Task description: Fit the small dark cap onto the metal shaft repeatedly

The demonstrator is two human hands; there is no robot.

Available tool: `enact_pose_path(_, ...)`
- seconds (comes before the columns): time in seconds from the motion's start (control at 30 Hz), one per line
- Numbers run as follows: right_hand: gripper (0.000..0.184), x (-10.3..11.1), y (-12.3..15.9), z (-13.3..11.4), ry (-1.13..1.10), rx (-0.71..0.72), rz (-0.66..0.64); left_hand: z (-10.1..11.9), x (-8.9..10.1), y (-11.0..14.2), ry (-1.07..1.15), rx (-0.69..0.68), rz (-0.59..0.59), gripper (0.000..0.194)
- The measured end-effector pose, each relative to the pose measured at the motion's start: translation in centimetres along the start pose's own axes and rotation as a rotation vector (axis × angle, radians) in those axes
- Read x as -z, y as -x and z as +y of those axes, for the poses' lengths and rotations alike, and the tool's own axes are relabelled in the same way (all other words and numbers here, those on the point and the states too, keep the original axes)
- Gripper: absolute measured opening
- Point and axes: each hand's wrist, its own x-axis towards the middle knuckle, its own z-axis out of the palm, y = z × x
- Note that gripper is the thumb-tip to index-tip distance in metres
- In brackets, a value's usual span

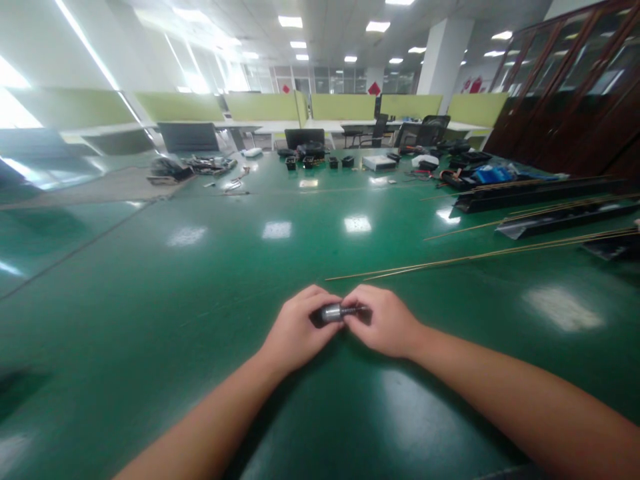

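Observation:
Close in front of me, a small silver metal cylinder [331,313] lies roughly level between my hands. A thin dark shaft [353,310] sticks out of its right end; the exact kind of part is too small to make out. My left hand [303,328] is closed around the cylinder, thumb and fingers gripping it from both sides and hiding its left end. The fingers of my right hand [384,323] pinch at the shaft where it leaves the cylinder. Both hands are low over the green table surface [225,267].
Long thin brass-coloured rods [430,265] reach in from the right, beyond my right hand. Dark metal channels [540,193] lie farther right. Small black blocks [313,162], a white box [379,163], cables and a blue bundle [494,175] line the table's far side.

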Motion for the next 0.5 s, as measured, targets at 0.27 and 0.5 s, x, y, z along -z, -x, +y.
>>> enact_pose_path(0.27,0.019,0.00,-0.09,0.39,0.020,-0.008,-0.026,-0.17,-0.12,0.14,0.001,0.019,0.003,0.020)
enact_pose_path(0.5,0.016,-0.05,-0.11,0.43,0.024,0.001,-0.042,-0.09,-0.14,0.17,0.005,0.038,0.001,0.020)
